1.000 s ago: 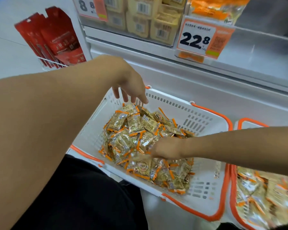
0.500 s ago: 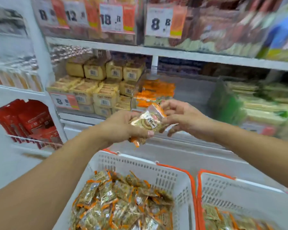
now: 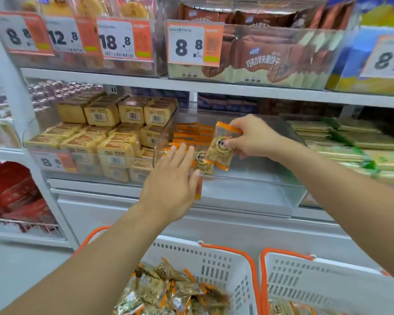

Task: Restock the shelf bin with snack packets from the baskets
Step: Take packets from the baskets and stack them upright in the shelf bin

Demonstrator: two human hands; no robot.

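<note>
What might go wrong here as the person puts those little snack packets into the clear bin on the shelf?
The right hand pinches a snack packet near one end, so it dangles over the clear bin and might slip before being placed. The left hand has straight fingers against the packets already stacked inside; a push could topple that row. A packet missing the bin would likely drop toward the white baskets below, or the floor.

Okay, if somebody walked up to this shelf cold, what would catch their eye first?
Probably the right hand pinching an orange-edged snack packet over the clear shelf bin, with the left hand reaching flat-fingered toward the bin's front. Next, the big 8.8 price tag on the shelf above, and the white basket of packets below.
</note>
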